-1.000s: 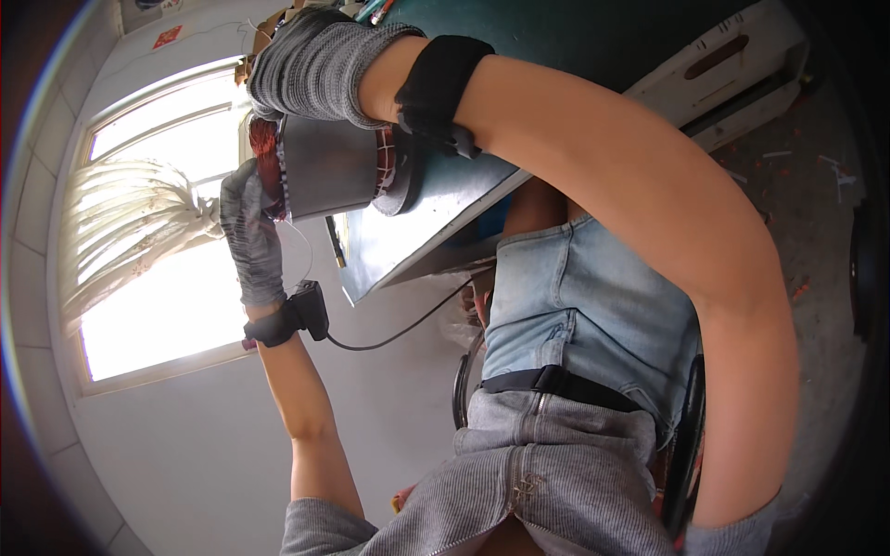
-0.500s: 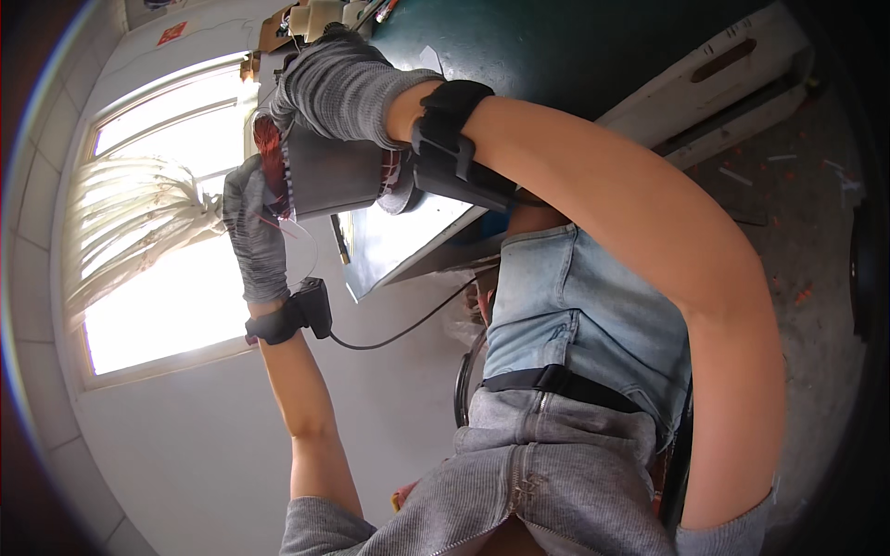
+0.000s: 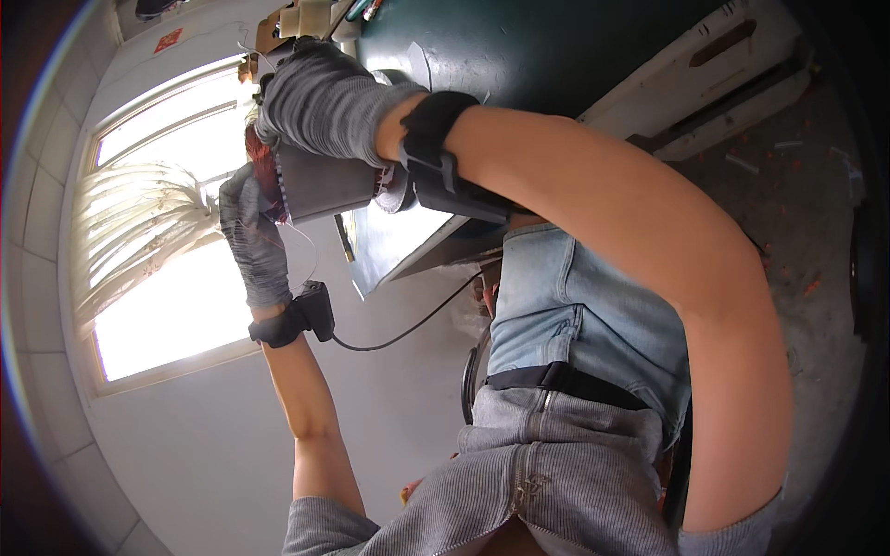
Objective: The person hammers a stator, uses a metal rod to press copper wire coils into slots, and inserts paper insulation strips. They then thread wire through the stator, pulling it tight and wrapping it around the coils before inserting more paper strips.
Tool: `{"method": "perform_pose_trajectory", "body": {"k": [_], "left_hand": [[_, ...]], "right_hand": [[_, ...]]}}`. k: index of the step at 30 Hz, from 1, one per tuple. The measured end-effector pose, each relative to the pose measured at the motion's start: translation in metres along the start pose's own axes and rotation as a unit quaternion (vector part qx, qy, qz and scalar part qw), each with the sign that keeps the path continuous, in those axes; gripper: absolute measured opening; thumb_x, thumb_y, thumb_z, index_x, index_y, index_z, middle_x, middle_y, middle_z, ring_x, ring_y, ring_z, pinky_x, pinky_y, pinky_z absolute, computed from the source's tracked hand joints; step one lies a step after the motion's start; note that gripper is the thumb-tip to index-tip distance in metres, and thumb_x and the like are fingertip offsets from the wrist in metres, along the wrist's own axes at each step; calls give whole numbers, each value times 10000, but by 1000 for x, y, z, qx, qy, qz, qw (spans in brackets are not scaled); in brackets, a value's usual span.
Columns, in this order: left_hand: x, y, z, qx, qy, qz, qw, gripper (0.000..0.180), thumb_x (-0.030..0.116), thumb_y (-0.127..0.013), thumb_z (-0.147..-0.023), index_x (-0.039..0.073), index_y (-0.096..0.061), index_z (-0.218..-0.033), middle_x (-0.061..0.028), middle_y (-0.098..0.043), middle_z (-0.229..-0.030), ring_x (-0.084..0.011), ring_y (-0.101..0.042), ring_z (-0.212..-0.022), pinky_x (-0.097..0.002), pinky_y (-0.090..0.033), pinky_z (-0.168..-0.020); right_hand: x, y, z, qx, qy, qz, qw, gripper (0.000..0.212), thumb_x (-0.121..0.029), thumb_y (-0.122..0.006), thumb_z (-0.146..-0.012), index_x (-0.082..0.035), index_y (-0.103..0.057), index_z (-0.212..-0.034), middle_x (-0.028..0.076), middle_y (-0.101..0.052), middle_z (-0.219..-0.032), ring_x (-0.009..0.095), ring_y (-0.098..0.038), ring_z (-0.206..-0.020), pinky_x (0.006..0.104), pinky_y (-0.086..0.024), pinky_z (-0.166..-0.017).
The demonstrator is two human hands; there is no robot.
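A dark grey motor stator (image 3: 324,181) lies on its side in front of me, with reddish-brown copper windings (image 3: 264,171) bulging from its left end and more at its right end. My left hand (image 3: 250,222), in a grey knitted glove, curls against the left windings. A thin white cord (image 3: 313,250) hangs in a loop below it. My right hand (image 3: 320,97), gloved alike, reaches across above the stator. Its fingers are bent over the top of the left windings, their tips hidden. Another thin strand (image 3: 243,42) rises beside that hand.
A dark green tabletop (image 3: 501,56) extends behind, with a pale wooden piece (image 3: 695,79) at its right. Cream-coloured spools (image 3: 306,17) stand at the back. A bright window with a tied curtain (image 3: 148,222) is at left. A black cable (image 3: 399,341) runs from my left wrist strap.
My right hand has shifted slightly left and down over the windings. A thin strand now shows above it. My left hand stays at the windings, with its fingers slightly moved.
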State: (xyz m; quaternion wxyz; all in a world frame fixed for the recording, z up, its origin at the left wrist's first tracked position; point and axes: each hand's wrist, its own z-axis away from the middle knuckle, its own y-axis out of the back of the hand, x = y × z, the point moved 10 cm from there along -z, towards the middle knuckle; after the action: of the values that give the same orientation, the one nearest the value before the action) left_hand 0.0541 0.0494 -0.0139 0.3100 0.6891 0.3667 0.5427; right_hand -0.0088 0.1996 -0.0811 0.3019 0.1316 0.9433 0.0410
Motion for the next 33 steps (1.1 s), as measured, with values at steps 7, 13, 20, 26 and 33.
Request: {"method": "perform_pose_trajectory", "body": {"k": [7, 13, 20, 26, 33], "left_hand": [[2, -1, 0, -5, 3, -37, 999, 294, 232, -524, -990, 32, -542, -1204, -60, -622, -1063, -132, -590, -924, -296, -475, -803], [4, -7, 2, 28, 24, -21, 999, 284, 228, -539, -982, 18, -552, -1173, -30, -569, -935, -101, -550, -846, -265, -469, -790], [12, -10, 5, 28, -4, -25, 999, 267, 223, -526, -987, 19, -540, -1160, -40, -577, -932, -105, -573, -851, -260, -473, -789], [12, -14, 3, 31, 29, -44, 998, 290, 218, -513, -992, 19, -533, -1201, 12, -520, -822, -80, -501, -734, -231, -445, -736], [39, -32, -1, -73, 41, -141, 986, 516, 297, -523, -990, 9, -403, -1401, -60, -568, -1006, -92, -554, -822, -212, -449, -776]], "right_hand": [[24, -19, 0, -107, -103, -256, 955, 182, -75, -699, -728, -120, -756, -896, 101, -716, -867, 249, -685, -785, 347, -540, -711], [-4, 5, -5, -4, 38, 47, 998, 150, -208, -676, -727, -133, -751, -832, 59, -713, -795, 238, -676, -720, 388, -496, -674], [-22, 3, 8, -25, 41, 44, 998, 125, -162, -664, -761, -99, -735, -842, 51, -687, -782, 222, -660, -752, 365, -494, -708], [-8, -10, 12, -147, -50, -9, 988, 160, -163, -668, -802, -91, -737, -927, 104, -703, -913, 258, -670, -822, 351, -524, -772], [46, 4, 9, -181, -60, 250, 949, 151, -163, -670, -793, -188, -719, -933, -10, -686, -857, 192, -671, -815, 462, -502, -621]]}}
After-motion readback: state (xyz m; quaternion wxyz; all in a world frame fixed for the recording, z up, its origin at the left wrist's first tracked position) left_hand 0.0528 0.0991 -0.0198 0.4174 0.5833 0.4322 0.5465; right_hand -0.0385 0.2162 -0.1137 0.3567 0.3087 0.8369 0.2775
